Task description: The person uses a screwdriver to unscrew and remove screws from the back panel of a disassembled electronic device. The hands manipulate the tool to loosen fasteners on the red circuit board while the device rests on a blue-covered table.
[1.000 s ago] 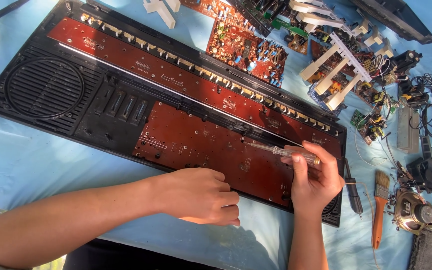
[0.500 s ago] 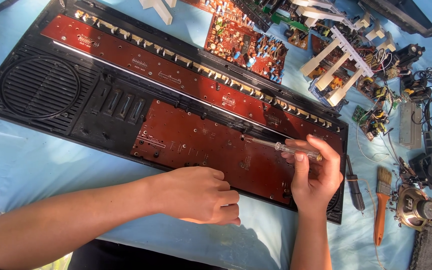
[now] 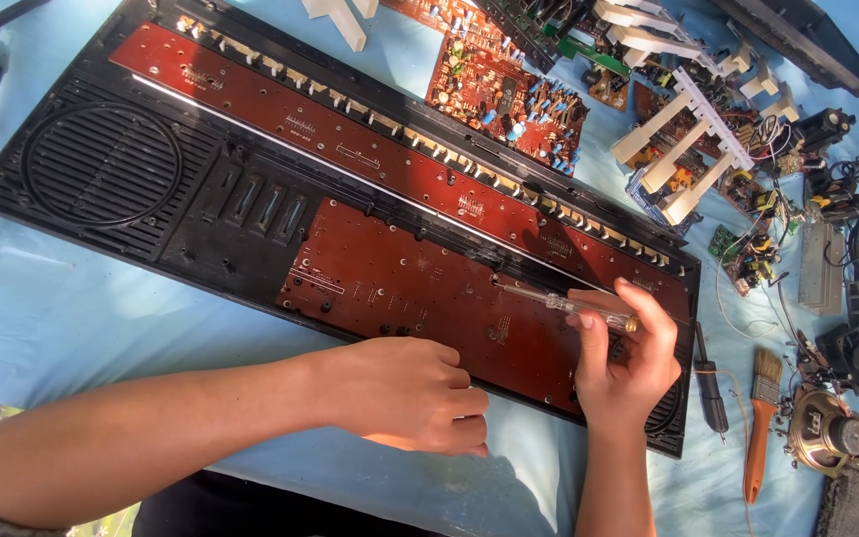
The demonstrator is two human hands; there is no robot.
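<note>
I see my right hand (image 3: 628, 363) with its fingers (image 3: 648, 308) curled around a clear-handled screwdriver (image 3: 564, 304); the shaft sticks out leftward past the fingertips, its tip resting on the reddish-brown circuit board (image 3: 400, 288). My left hand (image 3: 405, 393) is curled into a loose fist holding nothing, resting at the near edge of the black keyboard casing (image 3: 101, 169).
</note>
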